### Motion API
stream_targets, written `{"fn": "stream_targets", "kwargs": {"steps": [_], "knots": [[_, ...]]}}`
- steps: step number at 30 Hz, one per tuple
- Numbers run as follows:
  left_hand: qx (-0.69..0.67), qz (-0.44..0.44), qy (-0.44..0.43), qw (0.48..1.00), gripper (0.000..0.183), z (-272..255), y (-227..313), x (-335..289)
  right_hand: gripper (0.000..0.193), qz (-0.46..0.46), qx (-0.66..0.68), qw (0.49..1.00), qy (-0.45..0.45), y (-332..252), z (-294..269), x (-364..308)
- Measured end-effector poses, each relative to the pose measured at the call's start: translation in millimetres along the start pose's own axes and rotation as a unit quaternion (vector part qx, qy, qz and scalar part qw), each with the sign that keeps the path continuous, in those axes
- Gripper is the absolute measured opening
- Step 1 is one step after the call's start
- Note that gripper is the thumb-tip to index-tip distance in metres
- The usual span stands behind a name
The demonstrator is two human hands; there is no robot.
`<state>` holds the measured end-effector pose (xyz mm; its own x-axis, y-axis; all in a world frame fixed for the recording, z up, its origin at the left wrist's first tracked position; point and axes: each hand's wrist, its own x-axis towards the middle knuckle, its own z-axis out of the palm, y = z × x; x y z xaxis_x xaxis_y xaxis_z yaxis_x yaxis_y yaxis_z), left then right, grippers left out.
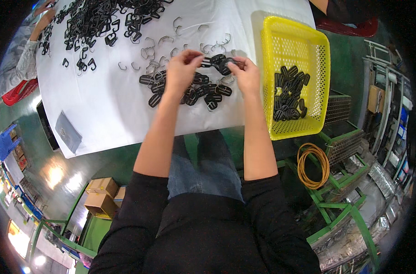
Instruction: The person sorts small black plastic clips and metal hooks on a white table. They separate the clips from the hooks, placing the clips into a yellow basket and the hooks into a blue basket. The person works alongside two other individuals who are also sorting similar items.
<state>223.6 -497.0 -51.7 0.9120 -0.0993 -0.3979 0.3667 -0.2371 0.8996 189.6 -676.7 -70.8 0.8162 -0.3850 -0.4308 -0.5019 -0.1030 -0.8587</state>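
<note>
I report first on the fingers. On the left hand (183, 71), thumb and fingertips are drawn together, pinching the left end of a small cluster of black buckle pieces (219, 62). On the right hand (247, 75), thumb and forefinger close on the cluster's right end; the remaining fingers are curled, and I cannot make out their exact contact. Slight blur hides how many pieces are held.

I find the cluster directly between both sets of fingertips, above the table (107, 123), inward from its near edge and toward its right side. Just below the hands, nearer that edge, lies a loose pile of similar black pieces (212, 95). Bent wire clips (148, 52) are scattered beyond and left of the hands.

To the right of the right hand, at the table's right edge, I note a yellow basket (318, 86) containing further black pieces (290, 93). A heap of black hooks (98, 20) occupies the far left part of the table; a grey packet (68, 132) lies at its near left corner.
</note>
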Motion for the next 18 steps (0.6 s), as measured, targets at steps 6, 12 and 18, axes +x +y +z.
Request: {"fn": "stream_targets", "kwargs": {"steps": [6,12,18], "knots": [[0.118,0.045,-0.055,0.990,0.025,-24.6,-1.2,9.6,0.023,0.120,0.151,0.978,-0.080,-5.2,-19.7,-7.7],[0.294,0.255,0.020,0.921,0.033,9.6,-3.4,10.2,0.022,0.072,0.217,0.974,-0.008,-8.1,-16.9,-14.0],[0.399,0.265,-0.070,0.875,0.040,32.2,-1.2,17.1,0.020,0.113,0.257,0.960,-0.005,-4.1,-20.4,-19.1]]}}
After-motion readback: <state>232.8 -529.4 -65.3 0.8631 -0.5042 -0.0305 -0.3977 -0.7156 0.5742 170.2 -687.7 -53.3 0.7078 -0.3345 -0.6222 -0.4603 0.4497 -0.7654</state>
